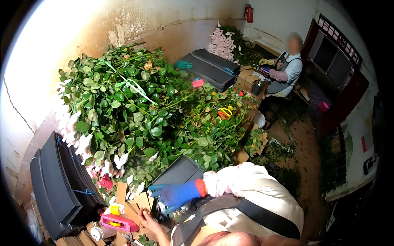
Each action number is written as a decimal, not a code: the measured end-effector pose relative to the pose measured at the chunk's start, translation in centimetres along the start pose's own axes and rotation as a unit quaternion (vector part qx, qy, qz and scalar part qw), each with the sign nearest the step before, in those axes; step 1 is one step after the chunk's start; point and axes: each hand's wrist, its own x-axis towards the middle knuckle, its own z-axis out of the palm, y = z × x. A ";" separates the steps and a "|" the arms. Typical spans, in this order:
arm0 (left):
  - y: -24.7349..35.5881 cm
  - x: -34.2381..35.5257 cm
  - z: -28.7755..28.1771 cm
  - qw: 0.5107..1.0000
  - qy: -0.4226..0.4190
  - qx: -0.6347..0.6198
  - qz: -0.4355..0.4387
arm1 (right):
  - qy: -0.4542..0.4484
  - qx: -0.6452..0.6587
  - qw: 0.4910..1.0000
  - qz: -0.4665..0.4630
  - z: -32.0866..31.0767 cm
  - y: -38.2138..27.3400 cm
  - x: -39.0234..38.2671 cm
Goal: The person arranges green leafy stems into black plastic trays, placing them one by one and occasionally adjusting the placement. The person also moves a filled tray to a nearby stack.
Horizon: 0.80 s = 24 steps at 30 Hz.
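My right hand (176, 196), in a blue glove with a red cuff, lies by the lower edge of a dark grey sheet (178, 171). Its fingers point left and are apart, with nothing visible between them. Below it is my bare left hand (150, 222), fingers loosely bent and apart, beside cut cardboard pieces (141, 201). I see nothing held in it. Beyond both hands rises a big heap of leafy green stems (135, 102), with white-wrapped flower heads (84, 143) along its left side. A pale ribbon (139, 91) lies over the leaves.
Stacked black sheets (55, 184) tied with blue cord stand at left, near a pink tape dispenser (119, 222) and a white-lidded cup (102, 233). Orange-and-yellow scissors (225, 113) lie among the stems. A co-worker (289, 67) sits at the far right, by another black stack (209, 67).
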 end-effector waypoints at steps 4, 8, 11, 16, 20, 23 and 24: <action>3.2 -0.2 6.1 0.931 -0.259 -0.107 -0.233 | 0.137 0.057 0.989 0.029 -6.7 -2.1 -2.8; 7.9 -1.1 13.9 0.839 -0.376 -0.270 -0.284 | 0.305 0.093 0.944 0.089 -10.8 -4.7 -10.3; 10.9 -1.4 15.3 0.845 -0.430 -0.247 -0.203 | 0.478 0.006 0.804 0.354 -10.6 -5.2 -18.2; 20.5 -6.3 22.3 0.772 -0.619 -0.148 0.007 | 0.618 0.366 0.440 0.539 -0.3 -8.3 -31.1; 23.2 -12.2 27.5 0.653 -0.731 0.004 0.196 | 0.651 0.511 0.388 0.405 2.3 -15.1 -31.0; 23.0 -15.7 29.6 0.583 -0.723 0.007 0.370 | 0.708 0.488 0.389 0.330 1.2 -17.7 -32.4; 23.2 -16.4 30.3 0.560 -0.732 -0.005 0.387 | 0.726 0.476 0.393 0.303 0.7 -18.4 -33.0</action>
